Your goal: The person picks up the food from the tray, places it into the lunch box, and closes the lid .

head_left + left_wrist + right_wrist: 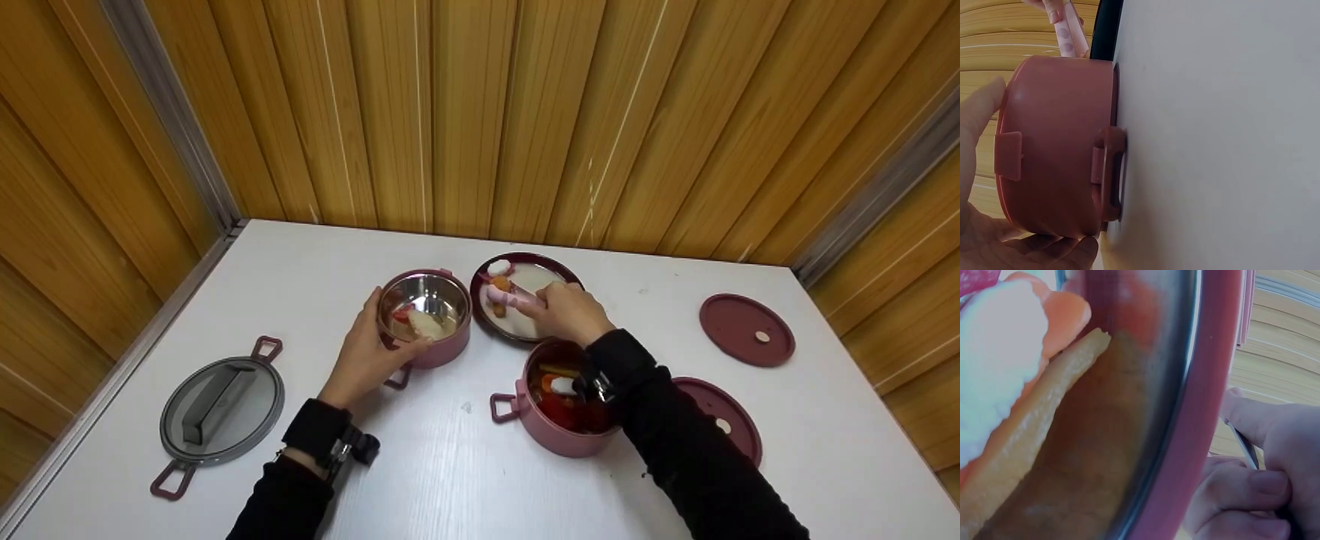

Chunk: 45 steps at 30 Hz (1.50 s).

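Observation:
My left hand (371, 356) grips the near left side of a small pink pot (448, 347), thumb at its rim. Inside that steel-lined pot lie a pale piece (426, 325) and a red piece (403, 313) of food. In my right hand (571, 313) are pink spotted tongs (1067, 35), held over a dark-rimmed plate (564, 271). Their tips overlap an orange piece (499, 283) on the plate, near a white piece (499, 267). Beneath the right wrist stands a second pink pot (559, 439) holding white, orange, yellow and red pieces.
A grey lid (247, 420) with two handles lies at the left of the white table (420, 480). Two dark red round lids (739, 322) are on the right, one partly hidden behind the right sleeve (675, 442). A wood-patterned wall (465, 112) rises behind.

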Each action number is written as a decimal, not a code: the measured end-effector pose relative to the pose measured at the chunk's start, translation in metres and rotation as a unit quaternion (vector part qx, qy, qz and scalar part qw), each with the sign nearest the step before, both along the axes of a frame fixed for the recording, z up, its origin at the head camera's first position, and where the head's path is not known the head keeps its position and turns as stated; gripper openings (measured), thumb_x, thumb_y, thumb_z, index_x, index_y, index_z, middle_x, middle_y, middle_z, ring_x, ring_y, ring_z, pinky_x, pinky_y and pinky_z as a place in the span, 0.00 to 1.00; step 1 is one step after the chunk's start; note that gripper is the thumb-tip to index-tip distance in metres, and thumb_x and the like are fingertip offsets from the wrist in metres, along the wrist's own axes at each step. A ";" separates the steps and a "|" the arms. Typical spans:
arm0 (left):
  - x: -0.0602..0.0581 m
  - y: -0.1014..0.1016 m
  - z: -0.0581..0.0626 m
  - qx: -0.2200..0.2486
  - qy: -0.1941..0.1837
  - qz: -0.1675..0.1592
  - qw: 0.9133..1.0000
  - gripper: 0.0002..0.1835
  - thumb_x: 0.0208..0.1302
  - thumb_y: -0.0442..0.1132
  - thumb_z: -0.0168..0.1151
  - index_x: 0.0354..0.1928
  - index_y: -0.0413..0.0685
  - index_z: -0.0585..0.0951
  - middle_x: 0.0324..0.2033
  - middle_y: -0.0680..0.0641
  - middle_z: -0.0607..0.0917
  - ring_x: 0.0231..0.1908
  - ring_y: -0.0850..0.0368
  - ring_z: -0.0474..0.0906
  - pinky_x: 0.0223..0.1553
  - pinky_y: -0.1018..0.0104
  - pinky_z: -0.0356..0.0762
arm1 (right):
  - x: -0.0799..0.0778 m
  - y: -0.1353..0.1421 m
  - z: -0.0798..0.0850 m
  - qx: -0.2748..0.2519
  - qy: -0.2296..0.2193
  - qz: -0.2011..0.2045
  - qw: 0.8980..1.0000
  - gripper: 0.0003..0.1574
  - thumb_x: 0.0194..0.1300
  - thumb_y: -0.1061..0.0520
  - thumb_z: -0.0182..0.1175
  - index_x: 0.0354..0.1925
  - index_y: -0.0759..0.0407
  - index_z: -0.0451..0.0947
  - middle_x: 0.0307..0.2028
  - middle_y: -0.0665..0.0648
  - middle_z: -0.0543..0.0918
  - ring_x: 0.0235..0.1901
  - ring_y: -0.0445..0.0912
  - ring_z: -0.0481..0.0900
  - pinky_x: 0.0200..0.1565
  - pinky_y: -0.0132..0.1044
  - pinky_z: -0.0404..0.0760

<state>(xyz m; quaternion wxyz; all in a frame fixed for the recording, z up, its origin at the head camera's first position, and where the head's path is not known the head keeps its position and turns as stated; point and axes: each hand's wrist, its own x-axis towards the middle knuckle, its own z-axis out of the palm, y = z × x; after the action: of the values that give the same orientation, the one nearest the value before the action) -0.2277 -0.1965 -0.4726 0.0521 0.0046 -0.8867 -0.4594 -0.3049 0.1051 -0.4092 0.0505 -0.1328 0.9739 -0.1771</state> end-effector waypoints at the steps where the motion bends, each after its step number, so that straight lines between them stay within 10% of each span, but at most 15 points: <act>1: 0.000 0.000 0.000 0.000 -0.002 0.000 1.000 0.67 0.47 0.65 0.75 0.79 0.48 0.44 0.77 0.39 0.56 0.77 0.41 0.53 0.74 0.41 0.56 | 0.000 0.001 0.000 -0.003 -0.001 0.000 1.000 0.29 0.67 0.31 0.56 0.29 0.53 0.84 0.23 0.53 0.77 0.26 0.48 0.71 0.27 0.39 0.67; 25: -0.001 0.001 -0.003 0.001 -0.008 -0.004 1.000 0.70 0.44 0.68 0.75 0.79 0.48 0.42 0.77 0.39 0.55 0.77 0.41 0.53 0.74 0.41 0.56 | -0.012 0.036 0.025 -0.026 -0.003 0.013 1.000 0.27 0.71 0.36 0.54 0.33 0.56 0.81 0.18 0.49 0.64 0.22 0.45 0.66 0.24 0.34 0.61; 35: -0.002 0.001 -0.002 -0.004 -0.009 -0.003 1.000 0.70 0.44 0.67 0.75 0.79 0.48 0.42 0.77 0.38 0.56 0.77 0.41 0.53 0.74 0.41 0.55 | -0.010 0.036 0.039 -0.025 -0.005 0.012 1.000 0.36 0.72 0.34 0.52 0.61 0.58 0.79 0.50 0.64 0.85 0.39 0.51 0.77 0.37 0.40 0.73; 45: -0.003 0.002 -0.001 0.000 -0.014 -0.002 1.000 0.70 0.44 0.68 0.75 0.79 0.49 0.42 0.77 0.39 0.55 0.77 0.41 0.52 0.74 0.40 0.55 | -0.002 0.015 0.047 -0.040 0.007 0.032 0.999 0.34 0.71 0.32 0.51 0.60 0.53 0.80 0.35 0.57 0.83 0.29 0.48 0.74 0.29 0.35 0.69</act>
<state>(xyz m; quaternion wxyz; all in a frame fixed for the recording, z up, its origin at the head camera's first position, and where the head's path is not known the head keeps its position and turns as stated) -0.2303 -0.1944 -0.4740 0.0387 0.0092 -0.8873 -0.4594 -0.3068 0.1201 -0.3617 0.0440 -0.1666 0.9617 -0.2133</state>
